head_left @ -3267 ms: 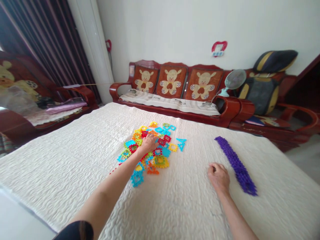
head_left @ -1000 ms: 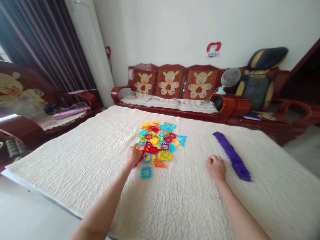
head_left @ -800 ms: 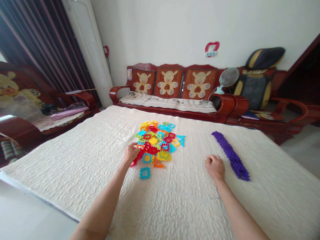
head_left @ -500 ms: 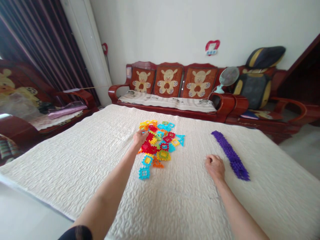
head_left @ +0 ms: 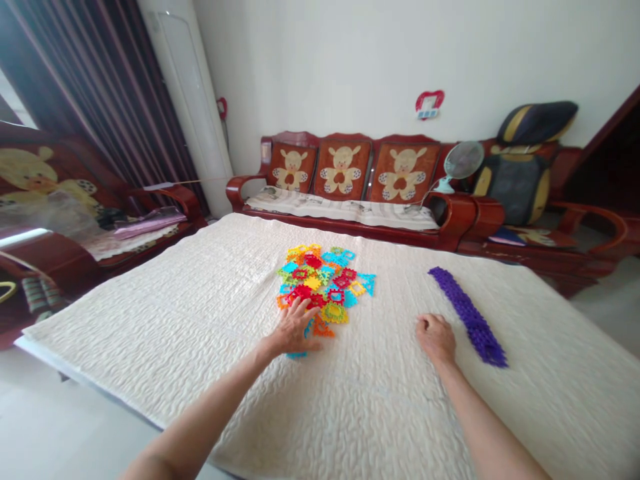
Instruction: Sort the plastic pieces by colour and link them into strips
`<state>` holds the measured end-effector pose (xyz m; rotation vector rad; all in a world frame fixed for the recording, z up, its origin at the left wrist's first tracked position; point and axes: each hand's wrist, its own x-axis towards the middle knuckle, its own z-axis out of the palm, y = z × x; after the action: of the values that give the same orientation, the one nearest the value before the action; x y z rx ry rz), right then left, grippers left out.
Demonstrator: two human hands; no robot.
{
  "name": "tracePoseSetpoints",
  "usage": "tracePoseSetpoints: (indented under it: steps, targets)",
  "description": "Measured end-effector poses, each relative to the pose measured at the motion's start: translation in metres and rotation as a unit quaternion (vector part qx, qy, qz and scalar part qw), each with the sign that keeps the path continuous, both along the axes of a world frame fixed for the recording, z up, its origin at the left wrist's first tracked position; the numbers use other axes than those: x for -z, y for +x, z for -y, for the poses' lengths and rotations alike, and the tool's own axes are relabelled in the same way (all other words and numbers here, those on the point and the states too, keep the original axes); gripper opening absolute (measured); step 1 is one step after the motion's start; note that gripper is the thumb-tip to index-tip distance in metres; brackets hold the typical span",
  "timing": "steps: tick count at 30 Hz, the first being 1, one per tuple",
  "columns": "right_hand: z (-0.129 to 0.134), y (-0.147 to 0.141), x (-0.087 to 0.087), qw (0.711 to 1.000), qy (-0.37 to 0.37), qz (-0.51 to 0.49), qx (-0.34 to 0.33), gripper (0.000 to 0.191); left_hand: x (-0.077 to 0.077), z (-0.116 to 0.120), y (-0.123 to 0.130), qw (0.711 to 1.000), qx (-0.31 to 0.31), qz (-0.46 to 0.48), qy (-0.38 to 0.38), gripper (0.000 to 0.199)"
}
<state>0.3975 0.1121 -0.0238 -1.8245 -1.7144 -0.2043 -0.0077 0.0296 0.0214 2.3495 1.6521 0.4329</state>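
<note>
A pile of interlocking plastic toy pieces (head_left: 313, 283) in red, yellow, blue, green and orange lies mid-table; many are square frames with toothed edges. My left hand (head_left: 295, 328) is over its near side, fingers spread, with no piece visible in its grasp. It partly covers a blue piece (head_left: 297, 355) at the near end, and an orange triangular piece (head_left: 323, 327) lies just right of the fingers. To the right, my right hand (head_left: 437, 339) rests on the cloth in a loose fist, nothing showing in it. Beyond that hand lies a long strip of purple pieces (head_left: 469, 315).
A cream quilted cloth (head_left: 165, 320) covers the table. Behind it stands a wooden sofa (head_left: 345, 227) with bear cushions. A small fan (head_left: 463, 161) is at its right arm, and a wooden armchair (head_left: 75, 260) stands at the left.
My left hand has moved from the pile's left side toward its near end, and its fingers have spread. My right hand stays in its loose fist. The camera view has shifted slightly.
</note>
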Motion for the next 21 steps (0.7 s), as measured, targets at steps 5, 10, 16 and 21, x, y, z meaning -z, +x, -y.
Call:
tracePoseSetpoints:
  steps: [5,10,16,21]
  targets:
    - [0.006,-0.008,-0.002,0.999,-0.029,0.024,0.026,0.026,0.014,0.003,0.010,0.999,-0.008,-0.004,0.038,0.080]
    - [0.012,-0.012,-0.001,0.999,-0.017,0.032,0.014,0.026,0.024,-0.014,0.008,0.989,-0.011,0.052,0.139,0.050]
    - [0.010,-0.011,0.001,0.999,-0.006,0.025,0.024,0.023,0.020,-0.051,0.008,0.981,-0.045,0.069,0.173,0.037]
    - [0.009,-0.008,0.004,1.000,0.016,0.022,0.001,0.023,0.000,-0.093,-0.002,0.968,-0.116,0.123,0.186,0.032]
